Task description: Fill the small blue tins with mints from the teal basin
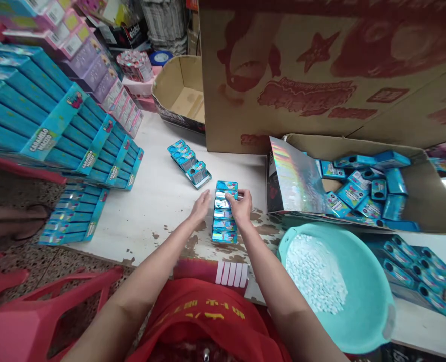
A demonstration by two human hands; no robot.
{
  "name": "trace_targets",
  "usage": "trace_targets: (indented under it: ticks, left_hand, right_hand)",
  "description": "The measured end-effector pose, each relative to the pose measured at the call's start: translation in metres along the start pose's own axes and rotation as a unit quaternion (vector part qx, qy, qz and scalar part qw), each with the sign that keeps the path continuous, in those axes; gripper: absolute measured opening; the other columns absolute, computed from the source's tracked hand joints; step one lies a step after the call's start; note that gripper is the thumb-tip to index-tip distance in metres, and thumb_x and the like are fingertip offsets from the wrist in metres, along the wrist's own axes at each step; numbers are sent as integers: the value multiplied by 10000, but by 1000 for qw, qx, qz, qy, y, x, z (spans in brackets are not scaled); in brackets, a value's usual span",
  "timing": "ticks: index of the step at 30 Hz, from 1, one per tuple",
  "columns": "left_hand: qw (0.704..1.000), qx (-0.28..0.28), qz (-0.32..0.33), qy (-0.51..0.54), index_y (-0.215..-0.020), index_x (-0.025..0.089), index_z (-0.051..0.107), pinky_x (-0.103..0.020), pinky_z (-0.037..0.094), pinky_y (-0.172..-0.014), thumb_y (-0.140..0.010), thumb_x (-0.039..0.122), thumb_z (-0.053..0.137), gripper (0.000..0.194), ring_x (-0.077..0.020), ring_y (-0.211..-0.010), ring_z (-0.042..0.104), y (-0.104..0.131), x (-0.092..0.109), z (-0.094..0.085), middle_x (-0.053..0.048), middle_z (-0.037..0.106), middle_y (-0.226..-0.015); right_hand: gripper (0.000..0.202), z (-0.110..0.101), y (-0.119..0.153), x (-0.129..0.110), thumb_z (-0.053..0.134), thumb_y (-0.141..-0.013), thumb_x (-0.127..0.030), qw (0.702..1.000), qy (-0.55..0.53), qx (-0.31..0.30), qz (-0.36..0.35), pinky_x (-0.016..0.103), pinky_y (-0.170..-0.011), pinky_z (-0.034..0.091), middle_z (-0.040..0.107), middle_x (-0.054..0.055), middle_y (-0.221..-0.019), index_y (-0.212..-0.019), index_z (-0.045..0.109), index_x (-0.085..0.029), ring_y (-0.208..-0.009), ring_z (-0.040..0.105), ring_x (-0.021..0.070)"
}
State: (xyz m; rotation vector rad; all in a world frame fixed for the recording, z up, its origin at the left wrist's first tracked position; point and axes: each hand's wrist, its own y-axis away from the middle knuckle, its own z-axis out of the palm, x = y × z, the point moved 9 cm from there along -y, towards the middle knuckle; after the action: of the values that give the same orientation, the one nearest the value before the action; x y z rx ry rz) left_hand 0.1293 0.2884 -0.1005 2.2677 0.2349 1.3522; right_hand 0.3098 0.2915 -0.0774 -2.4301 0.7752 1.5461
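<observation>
Red garment (204,332) fills my near view. Right hand (241,206) pinches the blue box row (224,225) on the surface (143,203); left hand (201,207), fingers loosely spread, hangs just left of it, apart. I'd press both sides lightly and evenly so the boxes stay aligned.

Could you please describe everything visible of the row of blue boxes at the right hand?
The row is made of small, shiny blue boxes that look like printed card, lined up one behind another, running away from the person. The light lettering is mostly too small to read. It rests on the worn white tabletop. The right hand touches its far half from the right, covering part; the left hand is beside it, seemingly apart.
</observation>
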Motion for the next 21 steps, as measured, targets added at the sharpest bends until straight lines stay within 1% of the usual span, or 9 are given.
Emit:
trace_targets:
  ticks: [2,4,6,9,12,14,16,18,21]
  left_hand:
    - [999,-12,24,-18,-1285,215,439,-301,416,-899,-904,496,311,491,-200,-1177,505,10,10,5,-97,549,-1295]
    - [995,-42,35,-81,-1275,207,486,-332,379,-952,-863,546,382,544,-245,-1246,446,20,18,3,-100,506,-1355]
    - [984,-73,37,-160,-1205,177,564,-346,365,-958,-857,565,369,556,-273,-1232,456,35,20,-6,-115,531,-1329]
    - [966,-135,54,-212,-1032,190,662,-302,408,-860,-849,561,395,492,-244,-1035,587,74,8,-10,-75,662,-1128]
    - [943,-195,79,-259,-958,220,683,-293,400,-827,-817,463,524,323,-225,-930,621,120,-13,8,-34,707,-993]
    - [927,-208,74,-304,-898,204,685,-307,382,-835,-858,354,480,257,-223,-915,624,137,-27,23,-46,714,-942]
    - [919,-204,60,-331,-823,183,672,-314,379,-812,-899,291,386,315,-220,-884,629,141,-37,33,-66,712,-894]
    - [917,-195,49,-344,-794,175,659,-320,381,-784,-907,301,359,344,-229,-867,630,136,-40,37,-85,708,-874]
    - [917,-189,46,-349,-756,174,652,-325,380,-756,-902,317,355,361,-239,-837,634,127,-40,37,-95,707,-837]
  right_hand:
    - [329,1,-3,0,659,-642,-366,1000,6,-3,-2,312,-685,459,599,56,-872,-878,544,-167,-717,564,181]
    - [267,-2,-5,-4,621,-680,-349,1000,6,-4,-8,322,-677,465,595,49,-815,-852,546,-159,-699,562,183]
    - [248,-13,2,-15,574,-730,-327,1000,1,1,-29,332,-714,472,597,73,-897,-906,550,-154,-771,571,190]
    - [246,-44,38,-30,537,-801,-314,997,-2,5,-83,349,-799,461,562,93,-1049,-1003,554,-175,-921,550,203]
    - [122,-63,101,-41,507,-874,-278,977,16,-67,-200,335,-757,469,579,58,-908,-935,582,-203,-850,552,191]
    - [127,-59,143,-34,493,-894,-239,955,47,-145,-256,336,-747,485,584,61,-893,-972,590,-217,-858,559,196]
    - [200,-46,175,-15,489,-893,-218,927,114,-222,-280,356,-763,507,584,83,-938,-1066,588,-220,-894,561,213]
    - [295,-30,194,6,524,-867,-207,891,198,-285,-293,385,-778,523,580,116,-998,-1159,568,-199,-925,559,240]
    - [408,-14,205,24,600,-805,-167,851,265,-331,-310,414,-804,529,585,151,-1053,-1210,553,-157,-958,561,276]
